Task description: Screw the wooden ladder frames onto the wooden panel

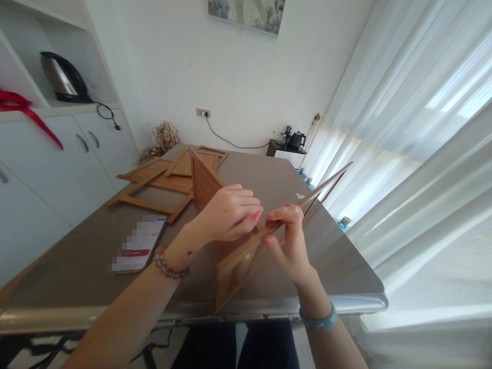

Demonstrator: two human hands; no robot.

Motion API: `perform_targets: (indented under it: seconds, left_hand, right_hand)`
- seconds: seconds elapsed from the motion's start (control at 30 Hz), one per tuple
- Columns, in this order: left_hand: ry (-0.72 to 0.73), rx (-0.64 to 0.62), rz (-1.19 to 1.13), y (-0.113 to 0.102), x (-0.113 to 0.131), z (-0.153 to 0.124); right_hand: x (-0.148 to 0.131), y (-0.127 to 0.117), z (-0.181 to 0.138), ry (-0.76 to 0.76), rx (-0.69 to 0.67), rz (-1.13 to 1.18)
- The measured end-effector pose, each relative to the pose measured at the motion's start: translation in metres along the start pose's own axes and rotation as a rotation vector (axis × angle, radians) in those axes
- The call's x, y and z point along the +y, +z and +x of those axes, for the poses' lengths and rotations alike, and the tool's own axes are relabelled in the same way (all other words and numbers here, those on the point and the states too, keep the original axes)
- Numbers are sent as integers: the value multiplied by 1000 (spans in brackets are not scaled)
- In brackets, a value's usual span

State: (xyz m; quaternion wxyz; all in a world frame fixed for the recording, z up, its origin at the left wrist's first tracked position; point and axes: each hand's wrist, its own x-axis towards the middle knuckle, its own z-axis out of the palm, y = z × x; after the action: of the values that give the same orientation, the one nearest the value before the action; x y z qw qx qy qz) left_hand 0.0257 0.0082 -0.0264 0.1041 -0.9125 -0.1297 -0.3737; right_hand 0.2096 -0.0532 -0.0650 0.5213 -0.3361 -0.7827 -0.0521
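Observation:
A long wooden frame [237, 254] stands on its edge on the grey table, running from near the front edge toward the far right. My right hand [289, 238] pinches its upper rail between thumb and fingers. Just left of that grip, my left hand [229, 212] is curled with the thumb pressed to the fingers; anything inside it is hidden. Behind the left hand a wooden panel [203, 179] stands upright, its lower part partly covered by that hand. Where the panel and the frame meet, I cannot tell how they join.
On the table [253, 169], an open wooden frame [154, 206] and flat wooden panels [151, 171] lie at the left and back. A phone [140, 243] rests near the front left. White curtains [407, 154] hang at the right. A kettle [65, 77] sits on the left shelf.

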Motion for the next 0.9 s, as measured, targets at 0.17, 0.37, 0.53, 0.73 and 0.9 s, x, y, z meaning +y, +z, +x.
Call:
perform_targets:
  seconds: [0.17,0.37,0.53,0.73,0.9]
  left_hand:
    - [-74,-316,-147,-29,7,6]
    - [-188,-525,-222,-43,11,21]
    - [-160,-563,-254,-42,7,23]
    - [-191,-558,-225,-44,9,22]
    - [-209,-546,-227,-44,10,21]
  right_hand:
    - [4,5,-7,5,40,72]
    - [5,3,-5,6,18,80]
    - [1,1,-10,-30,95,27]
    - [-13,20,-92,274,275,-251]
    - [-30,34,-154,325,-216,-442]
